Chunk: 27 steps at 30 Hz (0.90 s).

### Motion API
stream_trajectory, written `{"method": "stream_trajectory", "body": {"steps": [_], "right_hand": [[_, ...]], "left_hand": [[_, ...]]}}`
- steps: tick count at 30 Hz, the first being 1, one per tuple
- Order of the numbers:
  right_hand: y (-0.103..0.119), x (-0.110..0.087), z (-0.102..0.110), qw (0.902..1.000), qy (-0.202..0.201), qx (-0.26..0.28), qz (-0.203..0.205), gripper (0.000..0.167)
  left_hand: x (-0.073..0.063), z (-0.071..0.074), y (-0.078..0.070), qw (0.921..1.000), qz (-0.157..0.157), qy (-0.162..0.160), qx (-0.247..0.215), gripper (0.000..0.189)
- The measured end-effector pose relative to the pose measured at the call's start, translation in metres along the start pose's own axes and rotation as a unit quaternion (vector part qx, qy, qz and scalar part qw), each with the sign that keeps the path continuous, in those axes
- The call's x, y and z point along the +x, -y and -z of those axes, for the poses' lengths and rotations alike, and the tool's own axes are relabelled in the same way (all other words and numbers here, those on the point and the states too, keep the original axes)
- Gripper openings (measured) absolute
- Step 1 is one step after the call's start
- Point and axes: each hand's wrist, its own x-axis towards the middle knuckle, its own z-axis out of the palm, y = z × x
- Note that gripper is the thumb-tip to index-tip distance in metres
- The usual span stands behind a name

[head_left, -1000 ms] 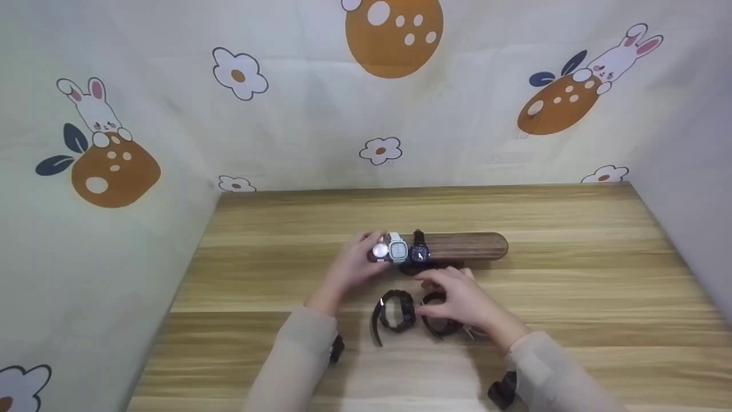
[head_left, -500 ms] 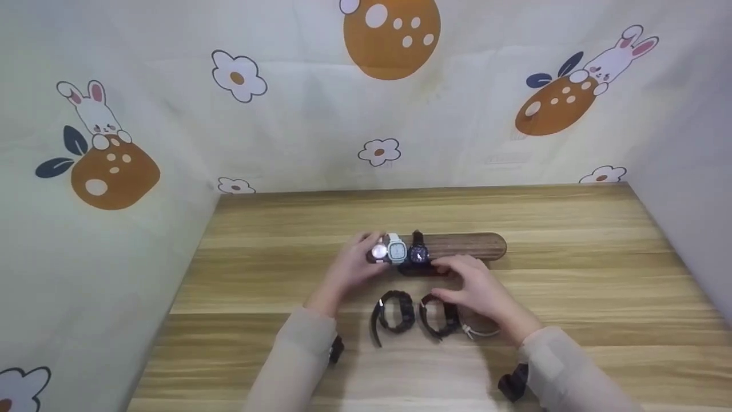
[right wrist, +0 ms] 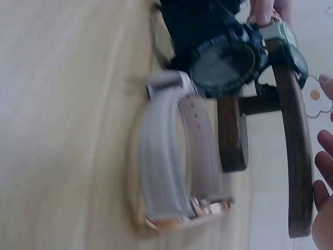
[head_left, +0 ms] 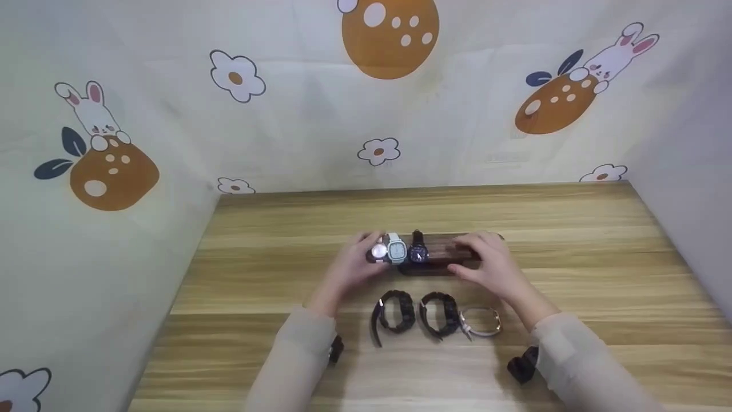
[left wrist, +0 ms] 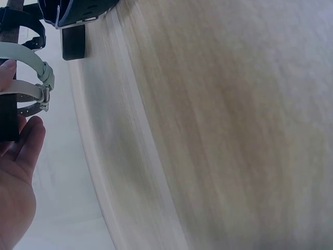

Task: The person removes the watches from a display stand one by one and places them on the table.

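Observation:
In the head view, my left hand [head_left: 350,264] grips the left end of a dark wooden watch stand [head_left: 443,247]. A small white-strapped watch [head_left: 379,250], a pale green square watch [head_left: 396,250] and a black watch [head_left: 418,253] hang side by side on its bar. My right hand [head_left: 493,264] hovers at the bar's right part, thumb and fingers spread apart; the right wrist view shows the fingers close beside the bar [right wrist: 296,156], contact unclear. On the table stand two black watches, the left [head_left: 407,312] and the right [head_left: 450,315], plus a white-strapped rose-gold watch [right wrist: 161,156].
The wooden table [head_left: 274,229] meets patterned walls [head_left: 309,114] at the back and sides. A black device sits on each wrist, the left one [head_left: 336,350] and the right one [head_left: 521,366]. The stand's lower base [right wrist: 232,138] rests on the table.
My right hand has moved right and away from me, from above the loose watches to the stand's right part, uncovering the white-strapped watch. My left hand stays on the stand.

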Motion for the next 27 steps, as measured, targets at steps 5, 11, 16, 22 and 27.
{"method": "stream_trajectory", "body": {"steps": [5,11,16,22,27], "right_hand": [[-0.007,0.006,0.005,0.9998,0.006,-0.009,-0.017,0.054],[-0.012,0.011,0.006,0.9992,0.01,-0.034,-0.017,0.053],[-0.02,0.012,0.004,0.9976,0.025,-0.056,-0.032,0.057],[-0.031,0.009,-0.001,0.997,0.043,-0.049,-0.042,0.06],[-0.034,0.01,-0.001,0.9973,0.039,-0.044,-0.043,0.061]], "left_hand": [[0.0,0.0,0.0,1.0,-0.002,-0.001,0.004,0.071],[0.0,0.0,-0.001,0.9999,-0.003,-0.005,0.01,0.069],[0.0,-0.001,-0.001,1.0,0.003,-0.005,0.003,0.069],[0.0,-0.001,0.0,0.9999,0.007,-0.001,-0.01,0.069],[0.001,-0.001,0.0,0.9998,0.016,0.0,-0.01,0.07]]}}
